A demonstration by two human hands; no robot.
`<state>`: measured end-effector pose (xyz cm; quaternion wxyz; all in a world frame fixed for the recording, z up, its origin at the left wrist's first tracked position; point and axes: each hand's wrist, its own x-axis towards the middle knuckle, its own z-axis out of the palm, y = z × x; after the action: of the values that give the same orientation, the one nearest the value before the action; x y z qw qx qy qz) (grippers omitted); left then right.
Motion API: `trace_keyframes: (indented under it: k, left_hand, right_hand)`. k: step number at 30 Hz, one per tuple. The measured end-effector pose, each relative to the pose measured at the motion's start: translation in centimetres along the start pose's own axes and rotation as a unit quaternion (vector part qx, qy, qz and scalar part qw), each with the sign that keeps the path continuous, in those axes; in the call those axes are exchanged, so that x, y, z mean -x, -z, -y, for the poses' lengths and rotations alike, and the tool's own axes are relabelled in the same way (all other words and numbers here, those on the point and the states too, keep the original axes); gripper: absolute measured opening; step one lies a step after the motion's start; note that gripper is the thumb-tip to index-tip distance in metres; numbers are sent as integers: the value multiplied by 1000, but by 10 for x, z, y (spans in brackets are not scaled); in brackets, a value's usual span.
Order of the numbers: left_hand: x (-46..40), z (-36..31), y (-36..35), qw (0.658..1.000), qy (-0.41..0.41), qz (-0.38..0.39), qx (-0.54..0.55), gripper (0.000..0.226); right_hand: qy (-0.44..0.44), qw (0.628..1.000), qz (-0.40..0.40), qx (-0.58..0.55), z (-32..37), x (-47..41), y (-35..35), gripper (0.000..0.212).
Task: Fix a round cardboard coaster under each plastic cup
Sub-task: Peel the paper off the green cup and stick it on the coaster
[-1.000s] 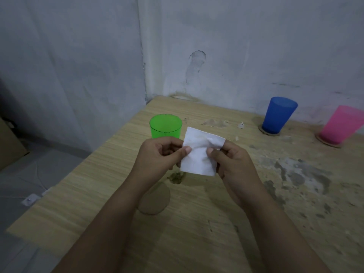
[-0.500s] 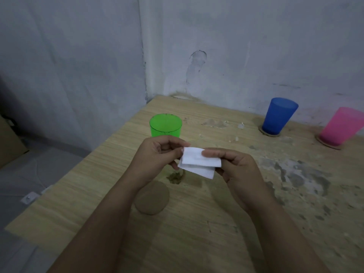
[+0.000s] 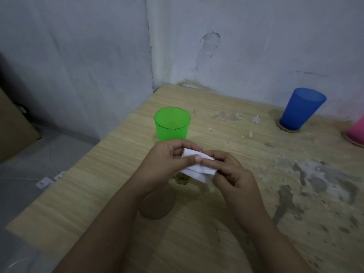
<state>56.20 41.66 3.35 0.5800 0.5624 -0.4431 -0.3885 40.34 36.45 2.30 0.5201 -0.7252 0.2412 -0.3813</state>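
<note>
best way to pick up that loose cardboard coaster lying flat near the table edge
Take the cardboard coaster by its rim, probably from the side nearest the person. It lies flat on the table, so there is nothing to grip from above; a fingertip would likely have to lift the edge before pinching it.

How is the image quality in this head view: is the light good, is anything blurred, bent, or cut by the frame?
Head view: the light is dim and flat, with no glare; both forearms look dark. The wide lens bends the wall corner and tilts the blue cup. The pink cup is cut by the right edge. The left hand and right hand are slightly soft around the white paper.
</note>
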Motion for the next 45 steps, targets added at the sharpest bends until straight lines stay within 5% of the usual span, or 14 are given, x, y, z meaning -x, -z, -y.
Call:
trace_keyframes:
  k: [11, 21, 27, 33, 36, 40, 42, 45]
  left_hand:
    - [-1, 7, 0, 999, 28, 21, 31, 32]
    - [32, 6, 1, 993, 32, -113, -6, 29]
    - [56, 1, -9, 974, 47, -218, 27, 21]
    - [64, -9, -27, 952, 75, -278, 102, 22]
    - [66, -8, -37, 947, 84, -288, 113, 24]
    - [68, -5, -51, 944, 77, -296, 126, 26]
    - [71, 1, -58, 946, 56, -314, 65, 26]
    - [83, 15, -74, 924, 4, -329, -195, 25]
  right_hand:
    - [-107, 984, -105, -92, 0, -4, -4, 15]
    - [-106, 991, -21, -73, 1, -17, 1, 24]
    - [36, 993, 49, 98, 1, -20, -3, 24]
    - [289, 905, 125, 286, -4, -15, 7, 27]
    - [353, 867, 154, 315, -11, -14, 14, 24]
    - [362, 876, 159, 276, -19, -20, 22, 27]
    - [360, 877, 146, 282, -24, -24, 23, 22]
    - [298, 889, 130, 323, -31, -37, 25, 20]
